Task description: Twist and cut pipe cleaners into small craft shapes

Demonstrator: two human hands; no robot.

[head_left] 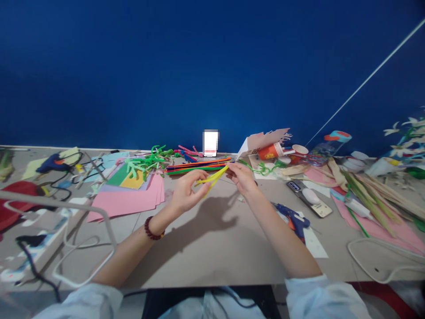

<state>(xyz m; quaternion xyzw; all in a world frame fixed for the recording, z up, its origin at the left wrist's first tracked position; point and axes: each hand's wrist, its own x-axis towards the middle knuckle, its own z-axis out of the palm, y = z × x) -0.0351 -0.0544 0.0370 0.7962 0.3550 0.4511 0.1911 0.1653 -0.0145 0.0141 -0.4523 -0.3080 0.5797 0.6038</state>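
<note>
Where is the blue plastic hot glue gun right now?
In the head view, the blue plastic hot glue gun lies on the tan tabletop, just right of the person's bare right forearm, beside a white paper strip.

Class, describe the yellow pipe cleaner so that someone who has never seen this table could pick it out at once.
Start at the table below the blue wall. Near its middle, the left hand and right hand meet. Between them is the yellow pipe cleaner, the only one held up, while the multicoloured bundle lies behind it.
</note>
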